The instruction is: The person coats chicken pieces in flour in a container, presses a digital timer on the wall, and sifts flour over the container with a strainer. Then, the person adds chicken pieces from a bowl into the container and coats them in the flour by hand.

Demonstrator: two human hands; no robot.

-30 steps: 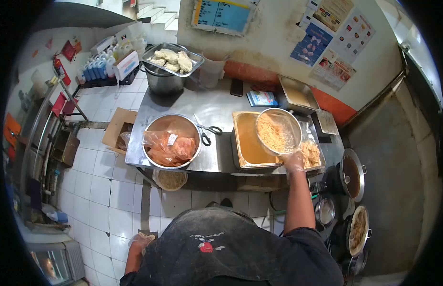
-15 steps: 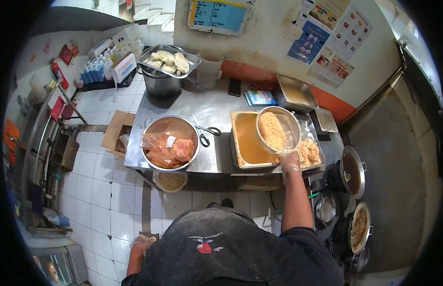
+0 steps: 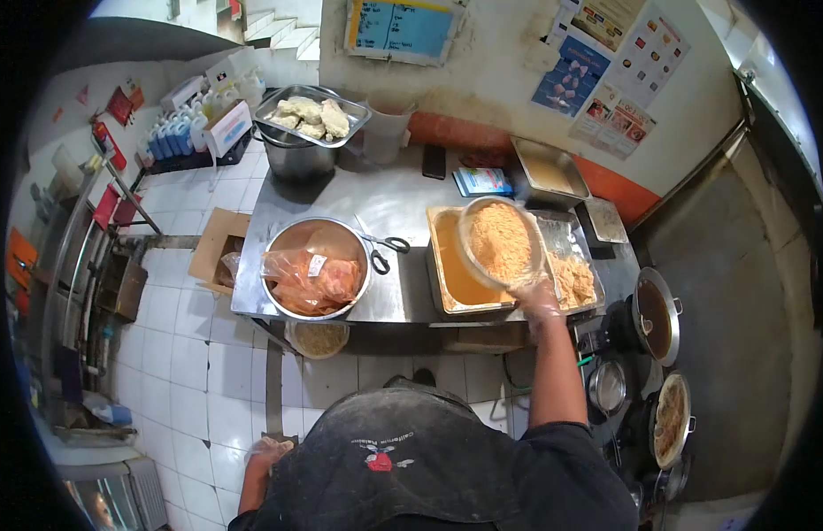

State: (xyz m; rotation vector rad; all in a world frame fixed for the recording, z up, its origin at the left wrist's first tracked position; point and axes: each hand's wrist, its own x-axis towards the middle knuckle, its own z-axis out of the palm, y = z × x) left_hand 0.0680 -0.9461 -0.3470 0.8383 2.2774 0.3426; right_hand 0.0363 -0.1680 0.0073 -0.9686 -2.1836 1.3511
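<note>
Gloved in clear plastic, my right hand (image 3: pixel 537 301) grips the near rim of a round sieve (image 3: pixel 465 237). Orange-tan crumbs (image 3: pixel 502 243) are heaped inside it. The sieve is over the right part of a rectangular pan (image 3: pixel 445 288) of tan powder. Beside it on the right, a metal tray (image 3: pixel 566 234) bears coated pieces (image 3: pixel 573 281). My left hand (image 3: pixel 268 450), also in a clear glove, hangs low at my left side, away from the table; its fingers look curled, and whatever they might hold is too small to make out.
On the steel table (image 3: pixel 403 288) are a bowl (image 3: pixel 369 283) with bagged orange meat, scissors (image 3: pixel 385 252), a phone (image 3: pixel 434 162) and a pot (image 3: pixel 298 159) under a tray of pale pieces (image 3: pixel 310 117). Pans (image 3: pixel 655 314) of oil stand at the right. A cardboard box (image 3: pixel 215 248) is left of the table.
The sieve has shifted slightly left in my right hand, and the crumbs in it have moved and spread. My left hand stays low at my side.
</note>
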